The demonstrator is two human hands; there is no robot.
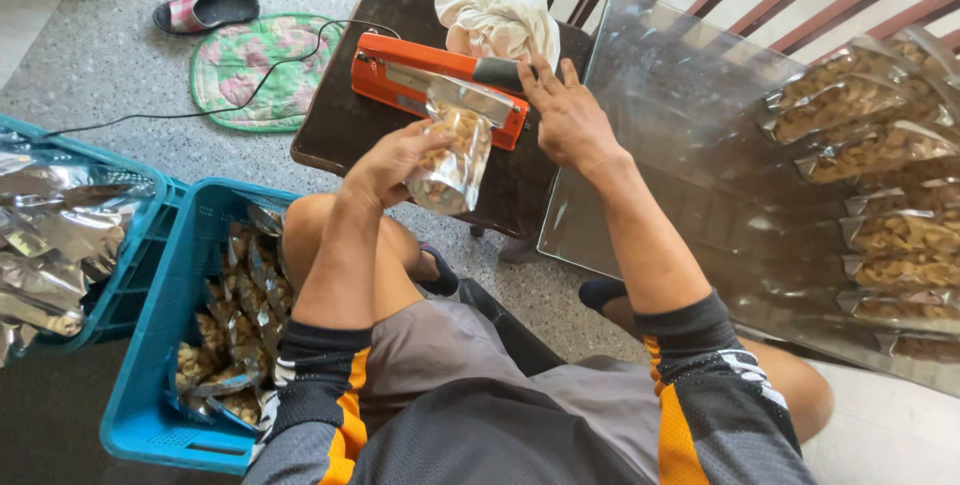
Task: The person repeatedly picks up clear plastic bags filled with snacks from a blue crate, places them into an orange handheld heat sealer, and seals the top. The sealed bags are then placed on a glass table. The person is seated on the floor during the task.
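The left hand (392, 160) is closed around a clear pouch of snacks (452, 150), its fingers hidden behind the pouch, whose top edge lies in the orange heat sealer (420, 75) on the small dark counter (345, 125). The right hand (565, 115) lies flat, fingers spread narrowly, pressing the sealer's arm just beside the pouch. More filled pouches sit in a blue crate (150, 385), partly cut off.

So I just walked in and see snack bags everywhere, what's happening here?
A seated person holds a clear snack pouch in the left hand, its top laid in an orange heat sealer on a small dark table. The right hand presses the sealer's arm. More pouches lie on a tray and in a blue crate.
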